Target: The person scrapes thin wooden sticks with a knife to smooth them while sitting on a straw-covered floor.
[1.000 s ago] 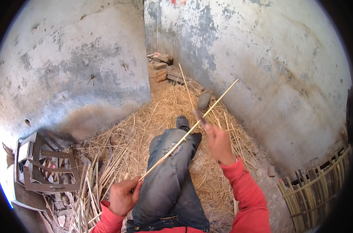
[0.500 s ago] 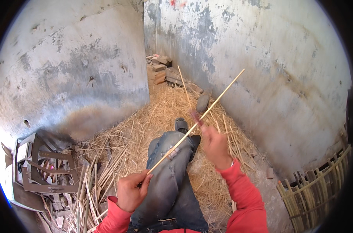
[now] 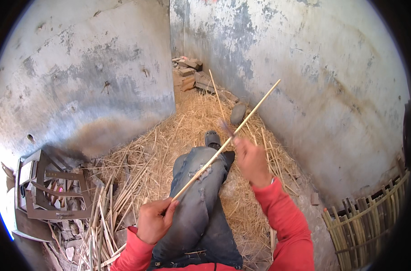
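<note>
My left hand (image 3: 156,220) pinches the near end of a long pale bamboo stick (image 3: 255,109) between thumb and fingers. The stick slants up and to the right over my legs in worn jeans (image 3: 194,180). Closed around the handle of a knife, my right hand (image 3: 253,163) is at the stick beyond its middle. The knife's dark blade (image 3: 226,128) is blurred and crosses the stick; the fingers hide its handle.
Straw-like shavings (image 3: 192,115) cover the floor. Split bamboo sticks (image 3: 110,207) lie at left beside a broken brown frame (image 3: 56,214). A slatted bamboo piece (image 3: 366,223) stands at lower right. Bricks (image 3: 189,74) are piled at the far corner between two peeling walls (image 3: 305,104).
The knife and my right hand have shifted slightly along the stick, toward me. The far tip of the stick has moved a little to the left. My left hand keeps its grip.
</note>
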